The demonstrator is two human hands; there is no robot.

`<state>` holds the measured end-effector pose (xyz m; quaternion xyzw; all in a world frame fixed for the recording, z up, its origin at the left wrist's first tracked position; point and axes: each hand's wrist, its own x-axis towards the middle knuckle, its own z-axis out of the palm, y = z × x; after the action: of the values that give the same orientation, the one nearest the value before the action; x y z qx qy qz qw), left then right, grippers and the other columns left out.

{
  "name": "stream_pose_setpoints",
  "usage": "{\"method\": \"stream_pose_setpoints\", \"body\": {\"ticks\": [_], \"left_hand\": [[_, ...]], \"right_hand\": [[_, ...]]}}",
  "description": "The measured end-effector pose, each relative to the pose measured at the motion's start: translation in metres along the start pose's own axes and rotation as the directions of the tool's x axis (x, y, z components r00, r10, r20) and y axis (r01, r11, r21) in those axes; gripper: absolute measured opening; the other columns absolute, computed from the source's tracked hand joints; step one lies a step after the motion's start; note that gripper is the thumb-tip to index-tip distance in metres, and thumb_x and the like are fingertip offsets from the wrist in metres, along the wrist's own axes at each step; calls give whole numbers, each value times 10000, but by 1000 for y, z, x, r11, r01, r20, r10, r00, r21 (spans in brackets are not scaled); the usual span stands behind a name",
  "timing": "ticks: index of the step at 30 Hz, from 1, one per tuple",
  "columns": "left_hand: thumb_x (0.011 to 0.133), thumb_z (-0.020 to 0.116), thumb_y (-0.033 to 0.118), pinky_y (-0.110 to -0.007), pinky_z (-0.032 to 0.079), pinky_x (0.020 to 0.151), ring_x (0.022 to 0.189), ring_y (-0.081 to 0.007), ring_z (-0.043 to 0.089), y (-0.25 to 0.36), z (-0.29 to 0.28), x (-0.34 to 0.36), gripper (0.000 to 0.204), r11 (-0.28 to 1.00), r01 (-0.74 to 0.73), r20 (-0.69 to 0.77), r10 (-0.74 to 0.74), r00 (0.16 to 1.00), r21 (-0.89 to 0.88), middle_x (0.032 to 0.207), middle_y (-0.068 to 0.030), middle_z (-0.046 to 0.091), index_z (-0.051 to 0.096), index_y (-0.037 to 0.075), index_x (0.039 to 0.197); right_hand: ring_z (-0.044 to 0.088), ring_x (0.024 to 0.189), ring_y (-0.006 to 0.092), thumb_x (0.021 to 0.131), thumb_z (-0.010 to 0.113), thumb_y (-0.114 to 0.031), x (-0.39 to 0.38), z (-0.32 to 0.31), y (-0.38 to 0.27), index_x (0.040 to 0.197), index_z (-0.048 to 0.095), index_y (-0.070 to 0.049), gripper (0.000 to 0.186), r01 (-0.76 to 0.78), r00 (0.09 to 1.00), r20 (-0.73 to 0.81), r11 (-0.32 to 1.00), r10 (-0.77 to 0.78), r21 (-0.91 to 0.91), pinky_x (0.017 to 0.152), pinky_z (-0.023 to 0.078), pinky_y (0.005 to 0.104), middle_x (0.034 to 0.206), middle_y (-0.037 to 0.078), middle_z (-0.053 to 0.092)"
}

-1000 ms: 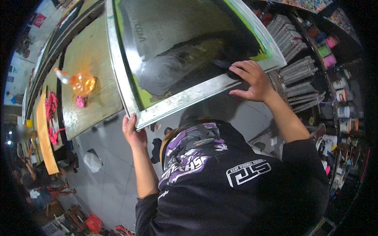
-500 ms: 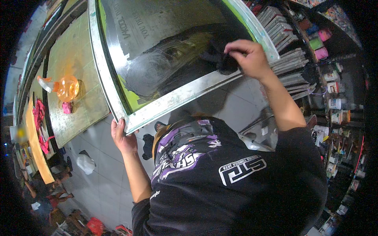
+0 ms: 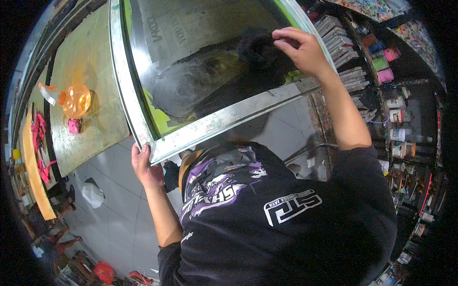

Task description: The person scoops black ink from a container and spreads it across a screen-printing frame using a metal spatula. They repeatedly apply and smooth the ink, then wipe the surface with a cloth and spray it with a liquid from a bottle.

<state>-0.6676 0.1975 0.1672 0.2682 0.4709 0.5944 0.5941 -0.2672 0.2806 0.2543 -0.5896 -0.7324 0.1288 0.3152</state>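
Note:
A screen printing frame [image 3: 200, 131] with pale metal bars is tilted up in front of me, its mesh [image 3: 191, 81] smeared dark with green showing along the edges. My left hand [image 3: 147, 167] is closed on its near left corner, thumb on top of the bar. Over the right part of the mesh, my right hand [image 3: 305, 51] has its fingers bent together at a black cloth [image 3: 257, 50]. The cloth blends into the dark mesh, so its outline is hard to make out. Faint lettering shows toward the mesh's far side.
On a greenish board [image 3: 90, 57] to the left stand an orange spray bottle [image 3: 76, 101] and a small pink lump [image 3: 74, 126]. Stacked frames [image 3: 336, 40] lean at the right, beside shelves of tubs [image 3: 397, 116]. A white plastic bag [image 3: 92, 194] lies on the tiled floor.
My right hand and the black cloth have moved from the near bar up and away onto the mesh. My left hand keeps its hold on the corner.

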Motion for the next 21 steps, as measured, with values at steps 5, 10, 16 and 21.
{"method": "stream_pose_setpoints", "body": {"ticks": [5, 10, 16, 21], "left_hand": [[795, 539, 149, -266, 463, 494, 712, -168, 582, -2, -3, 4, 327, 1000, 12, 24, -12, 1000, -19, 901, -95, 569, 442, -6, 1067], [804, 528, 135, -277, 465, 536, 755, -177, 576, 2, -5, 4, 328, 1000, 24, 112, -23, 993, -10, 921, -94, 563, 439, -13, 1084], [808, 526, 133, -279, 460, 551, 756, -180, 572, 3, -6, 1, 346, 999, 33, 106, -31, 994, -14, 926, -95, 561, 434, -18, 1106], [812, 525, 145, -276, 450, 537, 755, -176, 567, -2, -6, 4, 360, 1000, 12, 31, -12, 999, 17, 933, -93, 557, 430, -18, 1119]], "right_hand": [[523, 658, 158, 750, 652, -123, 15, 47, 9, 960, 632, -64, 219, 217, 972, 119, 966, -201, -139, 599, 430, 269, 754, 49, 522], [543, 651, 217, 716, 651, -82, 4, 55, -13, 864, 643, -46, 153, 302, 922, 261, 953, -287, -17, 596, 437, 289, 749, 76, 543], [564, 715, 240, 692, 668, -142, -14, 0, 7, 816, 660, -71, 144, 142, 955, 246, 984, -165, 107, 638, 453, 314, 751, 72, 565], [556, 740, 214, 667, 698, -224, -60, 11, -27, 799, 672, -114, 174, 244, 945, 233, 969, -229, -33, 698, 400, 318, 762, 50, 546]]}}
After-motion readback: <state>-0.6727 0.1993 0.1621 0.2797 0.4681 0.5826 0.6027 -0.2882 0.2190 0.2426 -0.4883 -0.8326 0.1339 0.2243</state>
